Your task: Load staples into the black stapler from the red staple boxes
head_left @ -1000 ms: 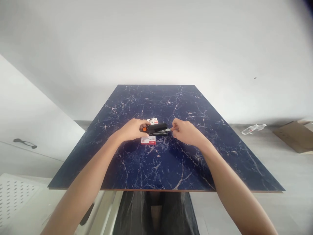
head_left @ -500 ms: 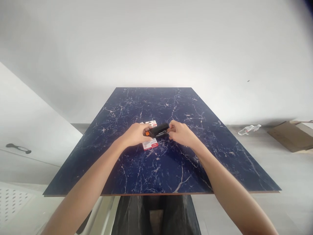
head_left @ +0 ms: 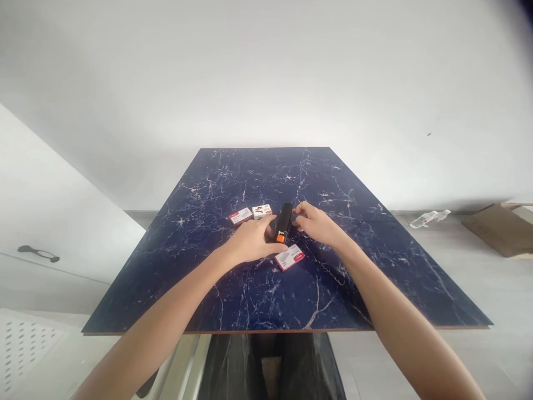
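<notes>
A black stapler [head_left: 285,218] with an orange part at its near end points away from me over the table. My left hand [head_left: 254,239] grips it from the left, thumb by the orange end and fingers on its far side partly hidden. My right hand [head_left: 315,223] is just right of the stapler, fingers curled and thumb bent in toward its side; whatever is between those fingertips is too small to make out. A red-and-white staple box [head_left: 290,258] lies just below the stapler, near my left thumb.
Behind my left hand lie a second red-and-white box [head_left: 240,216] and a small white box [head_left: 262,210] with a dark picture on it. The dark blue marbled table [head_left: 266,178] meets a pale wall. On the floor at right are a clear plastic bottle [head_left: 428,218] and a cardboard box [head_left: 491,229].
The stapler has swung from lying nearly sideways to pointing away from me, its orange end now nearest. Both hands shifted slightly right, and the nearer staple box now shows further right and turned.
</notes>
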Tool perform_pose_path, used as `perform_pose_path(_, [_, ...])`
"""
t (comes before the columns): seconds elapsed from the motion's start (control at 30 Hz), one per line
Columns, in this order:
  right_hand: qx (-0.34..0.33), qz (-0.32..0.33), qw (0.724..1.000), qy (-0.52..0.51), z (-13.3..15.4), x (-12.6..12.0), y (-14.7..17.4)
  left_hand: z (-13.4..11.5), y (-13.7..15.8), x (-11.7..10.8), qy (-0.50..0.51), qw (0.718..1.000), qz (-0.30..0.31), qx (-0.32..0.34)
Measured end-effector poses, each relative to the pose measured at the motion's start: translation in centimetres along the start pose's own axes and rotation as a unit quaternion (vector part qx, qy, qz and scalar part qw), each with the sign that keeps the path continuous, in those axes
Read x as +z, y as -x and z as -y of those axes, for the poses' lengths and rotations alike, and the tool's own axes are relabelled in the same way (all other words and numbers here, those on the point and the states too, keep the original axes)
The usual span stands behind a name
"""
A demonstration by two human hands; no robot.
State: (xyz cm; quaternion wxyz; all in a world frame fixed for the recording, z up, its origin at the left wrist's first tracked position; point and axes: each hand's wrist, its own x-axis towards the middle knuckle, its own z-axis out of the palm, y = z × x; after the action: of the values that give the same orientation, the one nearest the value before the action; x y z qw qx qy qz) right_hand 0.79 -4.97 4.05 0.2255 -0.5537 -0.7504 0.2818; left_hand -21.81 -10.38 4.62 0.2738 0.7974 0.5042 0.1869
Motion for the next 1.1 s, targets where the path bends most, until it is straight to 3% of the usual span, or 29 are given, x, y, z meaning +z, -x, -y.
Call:
perform_pose_path(0.13, [-0.014, -0.059, 0.998, -0.036, 0.1, 0.7, 0.2, -0.7, 0.7, 0.3, -0.04, 0.998, 0.038, -0.039])
perform_pose_path(0.33, [-0.02, -0.098, 0.994, -0.03, 0.8, 1.2, 0.4, -3.6, 1.9, 3.5, -0.167, 0.983, -0.017, -0.076])
perform_pose_path(0.43, [-0.008, -0.094, 0.995, -0.038, 0.5, 1.0, 0.2, -3.9, 2.6, 2.0, -0.16, 0.984, 0.032, -0.069])
perform_pose_path(0.53, [-0.001, -0.091, 0.995, -0.048, 0.3, 0.7, 0.1, -2.7, 3.0, -1.8, -0.113, 0.989, 0.092, -0.031])
perform_pose_path(0.67, [-0.015, -0.09, 0.995, -0.046, 0.4, 0.6, 0.1, -0.2, 2.7, -4.9, -0.105, 0.993, 0.046, -0.034])
perform_pose_path(0.77, [-0.023, -0.083, 0.996, -0.037, 0.3, 0.7, 0.1, 1.6, 1.7, -4.7, -0.119, 0.991, 0.043, -0.042])
perform_pose_path(0.87, [-0.03, -0.078, 0.996, -0.028, 0.2, 0.8, 0.1, 3.5, 0.8, -4.2, -0.192, 0.975, -0.089, -0.067])
perform_pose_path(0.93, [-0.033, -0.08, 0.996, -0.022, 0.1, 0.8, 0.1, 4.8, 0.4, -4.3, -0.238, 0.959, -0.125, -0.095])
perform_pose_path(1.1, [-0.04, -0.079, 0.996, -0.013, 0.1, 0.8, 0.0, 5.7, 0.7, -5.1, -0.202, 0.973, -0.02, -0.108])
